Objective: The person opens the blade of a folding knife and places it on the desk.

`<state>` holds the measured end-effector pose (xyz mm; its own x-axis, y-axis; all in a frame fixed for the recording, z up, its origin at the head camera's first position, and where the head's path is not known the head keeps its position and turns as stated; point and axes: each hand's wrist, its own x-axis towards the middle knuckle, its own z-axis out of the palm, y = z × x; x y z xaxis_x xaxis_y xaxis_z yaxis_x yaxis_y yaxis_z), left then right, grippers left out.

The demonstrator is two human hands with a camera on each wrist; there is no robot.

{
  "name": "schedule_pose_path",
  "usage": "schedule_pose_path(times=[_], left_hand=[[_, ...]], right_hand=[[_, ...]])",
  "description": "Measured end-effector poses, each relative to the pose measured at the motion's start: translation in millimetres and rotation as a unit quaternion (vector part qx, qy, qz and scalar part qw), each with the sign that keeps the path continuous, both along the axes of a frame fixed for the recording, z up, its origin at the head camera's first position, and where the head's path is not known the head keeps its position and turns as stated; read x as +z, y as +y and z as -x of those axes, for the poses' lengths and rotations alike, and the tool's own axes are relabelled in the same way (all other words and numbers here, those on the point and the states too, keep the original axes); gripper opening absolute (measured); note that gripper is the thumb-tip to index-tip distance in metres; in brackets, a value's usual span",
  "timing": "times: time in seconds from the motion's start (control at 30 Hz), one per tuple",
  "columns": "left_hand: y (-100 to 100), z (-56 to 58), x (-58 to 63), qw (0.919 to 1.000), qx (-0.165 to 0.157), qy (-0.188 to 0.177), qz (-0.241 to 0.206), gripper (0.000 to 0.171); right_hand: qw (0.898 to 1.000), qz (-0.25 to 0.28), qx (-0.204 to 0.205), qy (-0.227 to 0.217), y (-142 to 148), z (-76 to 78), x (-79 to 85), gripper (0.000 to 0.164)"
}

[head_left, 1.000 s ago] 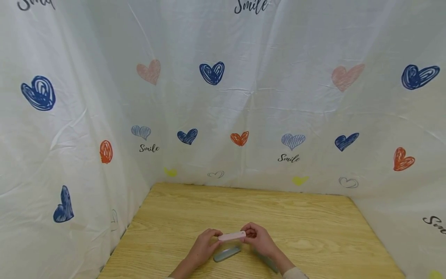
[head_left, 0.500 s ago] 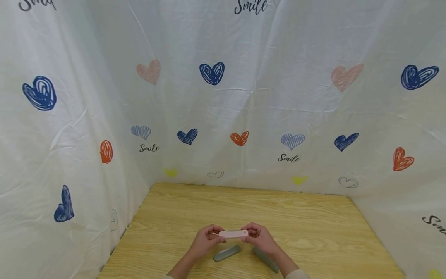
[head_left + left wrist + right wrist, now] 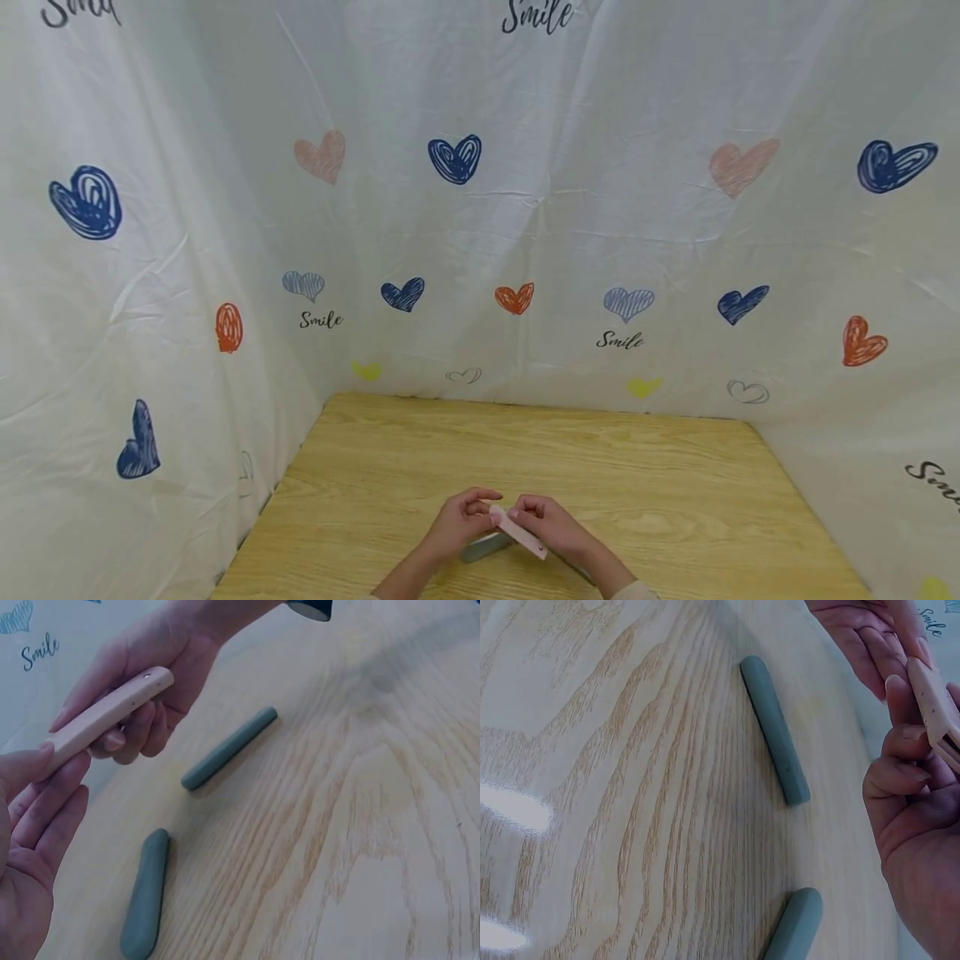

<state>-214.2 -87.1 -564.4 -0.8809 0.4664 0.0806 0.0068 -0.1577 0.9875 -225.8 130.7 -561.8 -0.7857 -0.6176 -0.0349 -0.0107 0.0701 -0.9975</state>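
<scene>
A slim pink handle-shaped piece (image 3: 519, 533) slants between both hands in the head view. It has a small round hole near one end, and a dark slot shows in that end in the right wrist view. My left hand (image 3: 459, 527) pinches its far end between thumb and fingers. My right hand (image 3: 558, 527) grips its side, fingers curled beneath it in the left wrist view. Below lie two grey-green pieces of similar shape. One green piece (image 3: 486, 547) is partly covered by the pink one; the other green piece (image 3: 229, 748) is mostly hidden behind my right hand in the head view.
The hands are above a wood-grain table (image 3: 420, 442). White curtains (image 3: 555, 217) printed with hearts and "Smile" enclose its back and sides. Both green pieces rest apart from each other on the tabletop.
The pink piece has turned from level to slanting, its holed end swinging down toward the person. The hands have come closer together, and my right hand has moved from the holed end toward the other end.
</scene>
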Motion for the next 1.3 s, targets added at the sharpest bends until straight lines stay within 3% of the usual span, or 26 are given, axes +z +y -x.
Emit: schedule_pose_path(times=[0.2, 0.4, 0.57, 0.7, 0.77, 0.87, 1.07, 1.3], left_hand=[[3, -0.6, 2.2, 0.9992, -0.034, -0.021, -0.002, 0.047], [3, 0.9, 1.0, 0.9989, -0.043, 0.002, 0.019, 0.044], [4, 0.7, -0.4, 0.9992, -0.034, 0.005, 0.021, 0.042], [5, -0.3, -1.7, 0.9997, -0.015, -0.004, 0.02, 0.042], [4, -0.6, -2.6, 0.9997, -0.005, -0.007, 0.023, 0.042], [3, -0.3, -4.2, 0.9994, 0.007, -0.016, 0.03, 0.04], [0, 0.4, -4.4, 0.9981, 0.005, -0.037, 0.049, 0.033], [1, -3.2, -3.5, 0.997, -0.005, -0.043, 0.065, 0.033]], right_hand=[[0.999, 0.008, 0.046, -0.013, -2, -2.9, 1.3, 0.04], [0.998, 0.001, 0.048, 0.051, -1, -3.3, -0.7, 0.034], [0.988, -0.049, -0.013, 0.143, -2, -4.0, -3.3, 0.029], [0.975, -0.104, -0.094, 0.173, 0, -4.5, -5.5, 0.028], [0.974, -0.11, -0.117, 0.163, 2, -4.6, -6.3, 0.03], [0.977, -0.102, -0.117, 0.144, 5, -4.6, -5.7, 0.032], [0.994, -0.038, -0.048, 0.086, 14, 0.0, 1.5, 0.036], [0.998, -0.04, -0.007, 0.057, 22, 3.6, 7.3, 0.027]])
